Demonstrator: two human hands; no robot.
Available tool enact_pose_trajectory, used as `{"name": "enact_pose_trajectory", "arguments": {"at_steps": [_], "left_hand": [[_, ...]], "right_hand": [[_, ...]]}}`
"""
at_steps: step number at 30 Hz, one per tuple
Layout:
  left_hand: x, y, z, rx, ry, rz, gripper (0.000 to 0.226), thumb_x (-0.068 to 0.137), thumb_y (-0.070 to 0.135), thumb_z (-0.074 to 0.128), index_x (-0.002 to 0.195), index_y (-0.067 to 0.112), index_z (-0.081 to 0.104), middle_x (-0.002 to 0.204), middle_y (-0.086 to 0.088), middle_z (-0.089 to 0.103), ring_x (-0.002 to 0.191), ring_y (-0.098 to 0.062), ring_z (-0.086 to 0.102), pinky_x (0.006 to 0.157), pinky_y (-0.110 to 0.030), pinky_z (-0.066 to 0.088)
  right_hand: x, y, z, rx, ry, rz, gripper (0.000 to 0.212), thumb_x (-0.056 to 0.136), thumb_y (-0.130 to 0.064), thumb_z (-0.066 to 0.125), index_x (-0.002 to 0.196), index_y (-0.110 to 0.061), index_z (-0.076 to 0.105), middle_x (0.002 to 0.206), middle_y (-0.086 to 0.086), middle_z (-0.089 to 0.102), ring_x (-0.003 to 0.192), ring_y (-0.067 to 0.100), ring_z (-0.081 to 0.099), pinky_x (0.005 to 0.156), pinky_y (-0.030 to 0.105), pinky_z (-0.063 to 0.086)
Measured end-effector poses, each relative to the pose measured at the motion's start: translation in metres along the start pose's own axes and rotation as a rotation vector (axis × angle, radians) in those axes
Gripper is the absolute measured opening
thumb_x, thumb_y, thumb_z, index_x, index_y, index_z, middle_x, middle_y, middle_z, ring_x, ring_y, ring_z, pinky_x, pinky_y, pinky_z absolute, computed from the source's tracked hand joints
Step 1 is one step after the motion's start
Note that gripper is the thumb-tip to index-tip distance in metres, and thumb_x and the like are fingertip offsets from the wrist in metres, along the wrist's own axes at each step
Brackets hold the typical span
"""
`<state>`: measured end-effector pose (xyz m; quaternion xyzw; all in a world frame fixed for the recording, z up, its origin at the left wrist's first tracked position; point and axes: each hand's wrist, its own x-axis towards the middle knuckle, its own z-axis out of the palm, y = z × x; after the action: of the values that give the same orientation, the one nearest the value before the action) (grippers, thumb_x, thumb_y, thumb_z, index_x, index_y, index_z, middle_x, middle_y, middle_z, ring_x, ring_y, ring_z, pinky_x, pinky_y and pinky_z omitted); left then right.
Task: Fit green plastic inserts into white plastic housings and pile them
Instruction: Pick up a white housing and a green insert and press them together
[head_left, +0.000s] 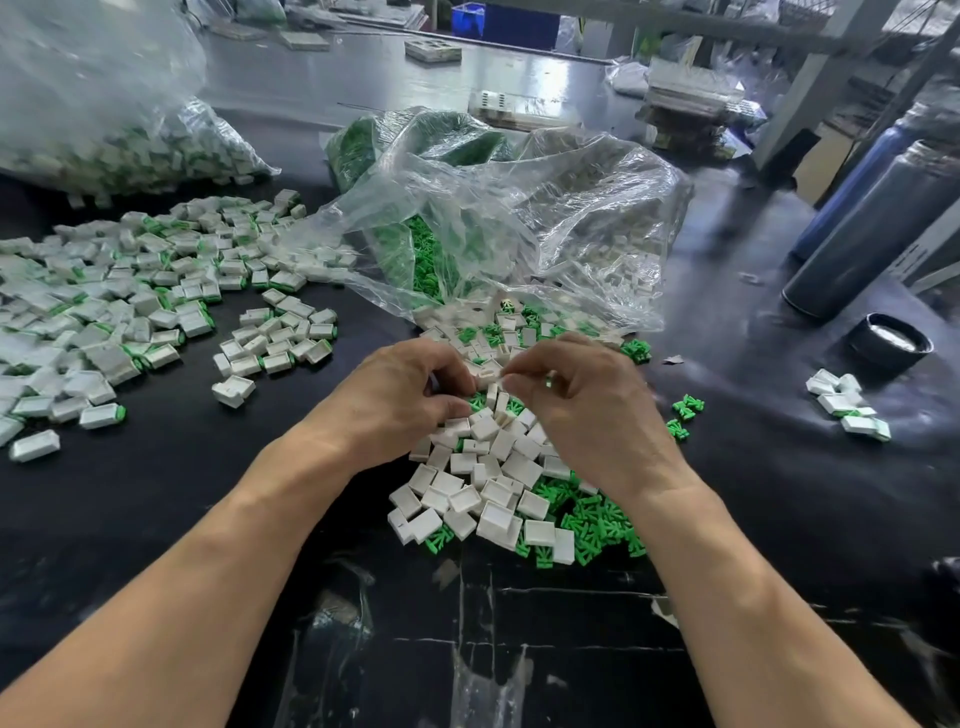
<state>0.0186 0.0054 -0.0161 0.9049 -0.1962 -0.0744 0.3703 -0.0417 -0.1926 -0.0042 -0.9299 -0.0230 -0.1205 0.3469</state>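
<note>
Both hands meet over a heap of loose white housings (483, 483) mixed with green inserts (587, 525) in the middle of the dark table. My left hand (400, 395) has its fingers curled round a white housing (489, 373) held between the two hands. My right hand (582, 395) pinches at the same spot, and a small green piece (548, 381) shows at its fingers. A wide pile of fitted white-and-green pieces (114, 306) spreads over the left of the table.
An open clear plastic bag (509, 223) holding green inserts and white housings lies just behind the hands. A second filled bag (119, 135) sits far left. Dark cylinders (878, 223) and a black lid (889, 340) stand at right, near a few fitted pieces (847, 405).
</note>
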Motion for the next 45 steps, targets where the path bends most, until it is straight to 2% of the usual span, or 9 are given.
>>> {"name": "enact_pose_trajectory", "arguments": {"at_steps": [3, 7, 11, 18, 21, 27, 33, 36, 45], "left_hand": [[-0.001, 0.000, 0.000, -0.004, -0.008, 0.005, 0.015, 0.086, 0.030, 0.081, 0.086, 0.037, 0.068, 0.081, 0.014, 0.067, 0.070, 0.005, 0.063, 0.060, -0.010, 0.044], [-0.002, -0.001, 0.000, -0.008, -0.007, 0.032, 0.014, 0.086, 0.031, 0.081, 0.087, 0.035, 0.068, 0.082, 0.013, 0.069, 0.072, 0.001, 0.064, 0.066, -0.017, 0.049], [-0.002, -0.001, -0.001, -0.015, -0.008, 0.049, 0.015, 0.085, 0.031, 0.082, 0.087, 0.035, 0.068, 0.080, 0.014, 0.070, 0.070, 0.000, 0.065, 0.067, -0.018, 0.051], [-0.004, 0.002, -0.009, -0.203, -0.001, 0.064, 0.012, 0.088, 0.021, 0.080, 0.094, 0.026, 0.071, 0.083, 0.006, 0.074, 0.073, -0.010, 0.072, 0.069, -0.024, 0.056], [-0.005, 0.006, -0.011, -0.458, -0.002, 0.073, 0.013, 0.088, 0.010, 0.078, 0.098, 0.012, 0.071, 0.088, -0.001, 0.077, 0.080, -0.015, 0.076, 0.071, -0.022, 0.058], [-0.005, 0.010, -0.010, -0.695, 0.063, 0.098, 0.022, 0.085, 0.001, 0.075, 0.105, 0.005, 0.070, 0.095, -0.012, 0.076, 0.086, -0.017, 0.074, 0.077, -0.021, 0.059], [-0.006, 0.018, -0.006, -0.771, 0.085, 0.132, 0.031, 0.075, 0.013, 0.079, 0.104, 0.005, 0.070, 0.097, -0.015, 0.076, 0.086, -0.021, 0.074, 0.079, -0.027, 0.061], [-0.006, 0.020, -0.003, -0.782, 0.096, 0.131, 0.024, 0.082, 0.002, 0.078, 0.105, 0.003, 0.070, 0.099, -0.019, 0.075, 0.088, -0.026, 0.073, 0.085, -0.034, 0.062], [-0.005, 0.023, 0.001, -0.869, 0.102, 0.091, 0.017, 0.092, 0.001, 0.068, 0.106, 0.009, 0.072, 0.084, 0.000, 0.076, 0.078, -0.018, 0.071, 0.080, -0.031, 0.062]], "right_hand": [[-0.001, -0.009, 0.013, -0.123, -0.045, -0.025, 0.016, 0.093, -0.048, 0.070, 0.104, -0.038, 0.075, 0.099, -0.021, 0.057, 0.086, -0.004, 0.051, 0.076, 0.014, 0.033], [0.001, -0.012, 0.024, -0.247, -0.061, -0.006, 0.024, 0.094, -0.052, 0.069, 0.111, -0.036, 0.075, 0.103, -0.015, 0.055, 0.098, 0.007, 0.052, 0.083, 0.025, 0.034], [0.003, -0.012, 0.026, -0.234, -0.056, 0.000, 0.024, 0.093, -0.049, 0.071, 0.110, -0.033, 0.075, 0.104, -0.014, 0.056, 0.100, 0.008, 0.053, 0.084, 0.025, 0.034], [0.001, -0.010, 0.019, -0.030, -0.066, 0.010, 0.019, 0.091, -0.045, 0.075, 0.109, -0.040, 0.071, 0.102, -0.023, 0.053, 0.089, -0.006, 0.052, 0.081, 0.021, 0.042], [0.001, -0.011, 0.018, 0.073, 0.014, -0.007, 0.018, 0.090, -0.038, 0.078, 0.107, -0.036, 0.073, 0.100, -0.023, 0.058, 0.085, -0.002, 0.057, 0.078, 0.021, 0.047], [0.000, -0.011, 0.014, 0.296, 0.119, -0.070, 0.016, 0.087, -0.027, 0.082, 0.101, -0.031, 0.074, 0.091, -0.017, 0.070, 0.087, 0.004, 0.064, 0.069, 0.010, 0.044], [-0.001, -0.012, 0.012, 0.357, 0.116, -0.053, 0.011, 0.088, -0.035, 0.080, 0.096, -0.034, 0.072, 0.090, -0.019, 0.072, 0.081, 0.002, 0.067, 0.066, 0.011, 0.047], [-0.002, -0.012, 0.014, 0.414, 0.154, -0.027, 0.006, 0.092, -0.031, 0.078, 0.094, -0.032, 0.072, 0.085, -0.019, 0.073, 0.078, 0.003, 0.068, 0.065, 0.013, 0.049], [-0.006, -0.007, 0.011, 0.676, 0.150, 0.142, 0.010, 0.101, -0.023, 0.065, 0.094, -0.017, 0.067, 0.082, 0.005, 0.076, 0.062, 0.013, 0.065, 0.050, 0.024, 0.047]]}}
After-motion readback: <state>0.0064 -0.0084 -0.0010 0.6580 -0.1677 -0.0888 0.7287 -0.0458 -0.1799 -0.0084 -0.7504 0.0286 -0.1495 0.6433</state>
